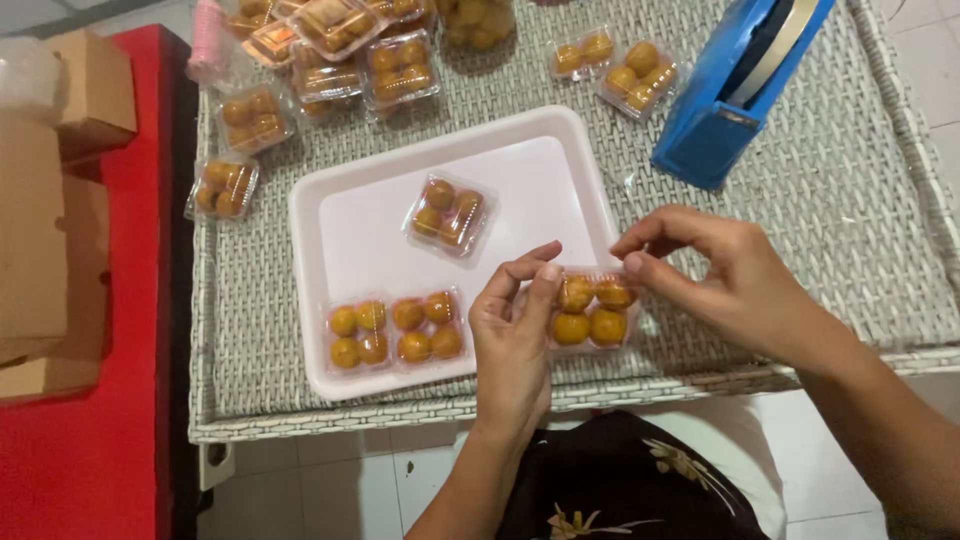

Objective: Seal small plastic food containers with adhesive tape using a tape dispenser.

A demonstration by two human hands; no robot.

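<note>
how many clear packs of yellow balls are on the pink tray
3 lie fully on the pink tray: one in the middle, two at its front edge. A fourth is in the hands.

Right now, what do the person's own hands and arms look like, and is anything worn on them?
Both the left hand and right hand are bare: no gloves, rings, watch or bracelets show. Both forearms are bare too, with no sleeves reaching them. Fingernails look short and unpainted. Below is dark clothing with a pale floral print.

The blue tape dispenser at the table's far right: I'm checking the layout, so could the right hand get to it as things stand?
Probably yes. The blue tape dispenser stands just beyond the right hand, with only bare woven tabletop between them. But that hand is pinching the clear plastic box of four orange balls.
</note>
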